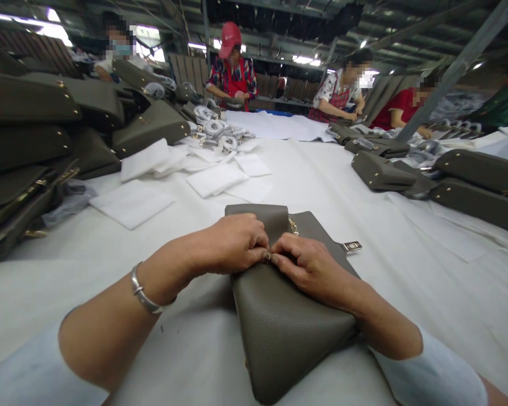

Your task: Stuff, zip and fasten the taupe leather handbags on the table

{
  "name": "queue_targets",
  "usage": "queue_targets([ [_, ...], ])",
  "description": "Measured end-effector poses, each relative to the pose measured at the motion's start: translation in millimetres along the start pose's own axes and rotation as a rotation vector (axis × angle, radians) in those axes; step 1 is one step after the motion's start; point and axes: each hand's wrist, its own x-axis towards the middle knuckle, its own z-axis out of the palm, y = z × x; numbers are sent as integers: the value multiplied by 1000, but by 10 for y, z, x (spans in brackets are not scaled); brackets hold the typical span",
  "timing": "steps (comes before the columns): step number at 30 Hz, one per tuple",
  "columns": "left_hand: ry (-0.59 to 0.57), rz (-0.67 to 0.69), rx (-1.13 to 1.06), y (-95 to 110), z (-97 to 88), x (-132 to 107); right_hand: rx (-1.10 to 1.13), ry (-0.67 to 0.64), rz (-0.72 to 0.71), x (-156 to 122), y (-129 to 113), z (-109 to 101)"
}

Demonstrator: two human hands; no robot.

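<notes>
A dark olive-grey handbag (pixel 288 332) lies on the white-covered table in front of me. Its flap is folded back to the right, where a metal clasp (pixel 352 246) sticks out. Both my hands meet over the bag's upper middle. My left hand (pixel 237 245) is closed, thumb and fingers pinching at a small metal piece (pixel 267 256) on the bag. From the other side, my right hand (pixel 302 259) pinches at the same spot, its wrist resting over the bag. A bit of gold chain (pixel 293 226) shows just beyond my right fingers. The fingertips mostly cover the small piece.
Stacked olive bags (pixel 25 107) rise at the left, and more bags (pixel 482 180) lie at the right. White padding sheets (pixel 131 204) and plastic-wrapped handles (pixel 215 128) lie beyond my left arm. Several co-workers stand around the far side, one in a red cap (pixel 231 39).
</notes>
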Motion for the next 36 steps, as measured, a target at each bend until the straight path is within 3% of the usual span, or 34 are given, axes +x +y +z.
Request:
queue_targets([
  [17, 11, 75, 63, 13, -1, -3, -49, -21, -3, 16, 6, 16],
  [22, 35, 29, 46, -3, -6, -11, -37, -4, 15, 22, 8, 20],
  [31, -15, 39, 197, 148, -100, -34, -36, 21, -16, 15, -9, 29],
  [36, 15, 57, 211, 154, -46, -36, -18, 22, -27, 27, 4, 40],
])
